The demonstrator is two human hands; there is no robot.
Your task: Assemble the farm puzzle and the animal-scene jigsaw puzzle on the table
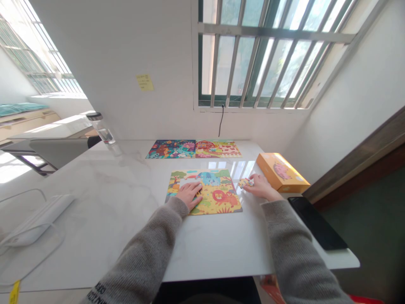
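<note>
A jigsaw puzzle (226,185) with safari animals, among them lions and a blue elephant, lies flat on the table in front of me. A pale gap shows in its upper left part, just beyond my fingertips. My left hand (189,196) rests flat on the puzzle's left half, fingers apart, covering some of the picture. Right of the board, my right hand (260,187) has its fingers closed at a small cluster of puzzle pieces (244,183) on the table. Its fingertips grip at the cluster's edge; which piece is pinched is hard to see.
Two finished picture puzzles, a dark one (173,149) and a farm one (218,149), lie along the wall. An orange box (282,172) and a black phone-like slab (317,223) are at right. A water bottle (101,128) and a white device with cable (39,219) are at left.
</note>
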